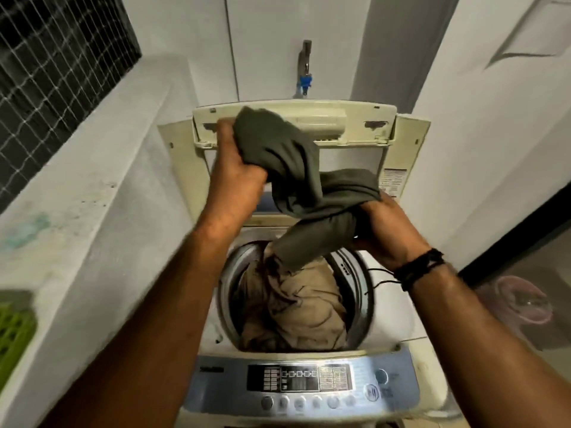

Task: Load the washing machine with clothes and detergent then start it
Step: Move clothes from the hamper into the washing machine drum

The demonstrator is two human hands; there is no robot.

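Observation:
A top-loading washing machine (pixel 398 307) stands in front of me with its lid (pixel 349 114) folded up at the back. Beige clothes (pixel 296 301) fill the drum (pixel 355 273). Above the opening I hold an olive-green garment (pixel 284 156) in both hands. My left hand (pixel 234 177) grips its upper left part in front of the lid. My right hand (pixel 383 230) grips its lower right part, with a fold hanging down into the drum. The control panel (pixel 299 384) with its buttons runs along the near edge.
A tap with a blue fitting (pixel 306 69) sticks out of the wall behind the machine. A concrete ledge (pixel 92 196) runs along the left, with a green basket (pixel 15 332) at its near end. A pink tub (pixel 522 301) sits on the floor at right.

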